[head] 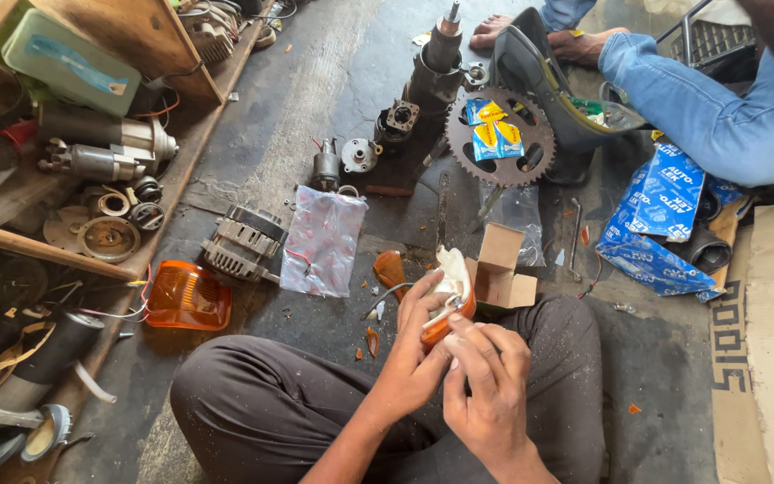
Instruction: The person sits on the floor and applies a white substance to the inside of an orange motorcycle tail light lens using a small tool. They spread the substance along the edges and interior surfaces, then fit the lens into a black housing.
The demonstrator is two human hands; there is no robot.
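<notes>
I see both hands closed on the indicator lamp [445, 300] over the lap, left hand [414, 345] cupping its body, right hand [485, 376] pinching its lower edge; judged light, brittle plastic: grip the body, not the orange lens.

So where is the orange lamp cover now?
The orange lamp cover lies on the floor at lower left of the head view, beside the alternator and in front of the wooden shelf.
</notes>
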